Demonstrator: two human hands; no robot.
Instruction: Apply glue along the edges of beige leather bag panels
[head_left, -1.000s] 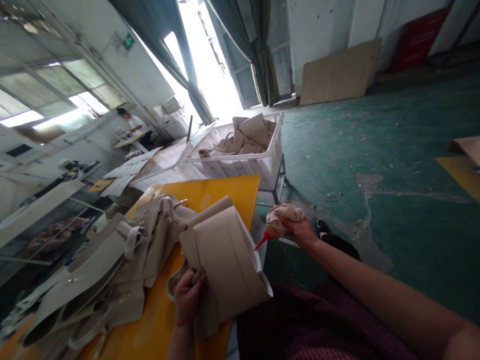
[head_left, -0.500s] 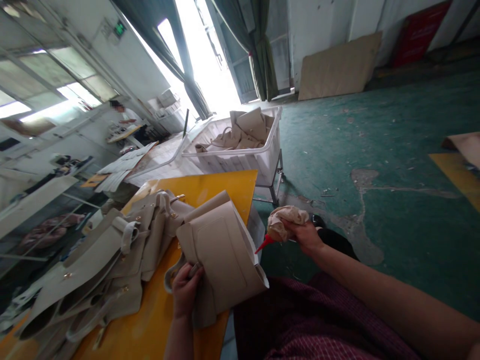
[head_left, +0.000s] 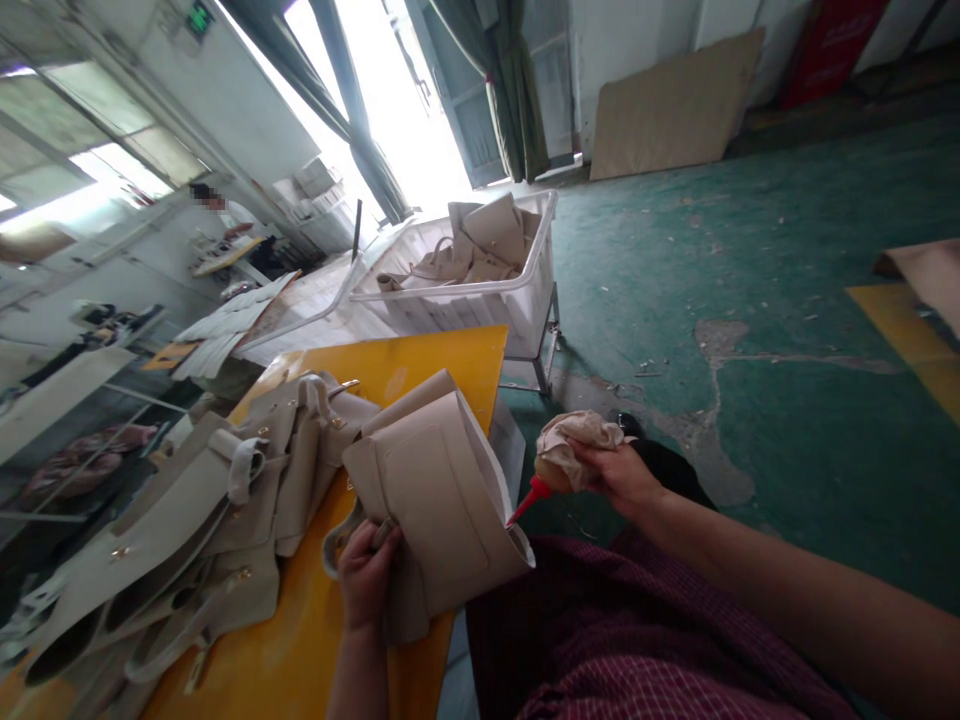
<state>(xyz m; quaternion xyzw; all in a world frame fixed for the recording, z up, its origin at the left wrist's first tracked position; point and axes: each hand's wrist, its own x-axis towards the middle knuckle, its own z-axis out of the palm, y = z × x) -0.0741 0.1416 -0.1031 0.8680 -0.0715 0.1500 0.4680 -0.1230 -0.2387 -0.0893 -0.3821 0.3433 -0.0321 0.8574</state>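
Note:
A beige handbag piece (head_left: 435, 500) lies over the front edge of the yellow table, its open edge facing right. My left hand (head_left: 367, 570) is closed on its left side, with the fingers pinching a strap or flap. In my right hand (head_left: 611, 470) is a glue bottle (head_left: 555, 472) with a red nozzle (head_left: 529, 498), wrapped in a crumpled beige cloth (head_left: 581, 435). The nozzle tip is at the bag's right edge, near its lower corner; whether it touches cannot be made out. My right fingers are partly hidden by the cloth.
Several beige bag pieces with gold fittings (head_left: 217, 530) are heaped on the yellow table (head_left: 450, 350), at left. Beyond it stands a white bin (head_left: 480, 310) of similar pieces on a metal frame. Another person (head_left: 232, 225) sits at the far left. Cardboard (head_left: 675, 105) leans against the wall.
The red nozzle has shifted slightly down along the bag's edge and shows more fully. The bag and my left hand stay about the same, while the whole view has moved slightly.

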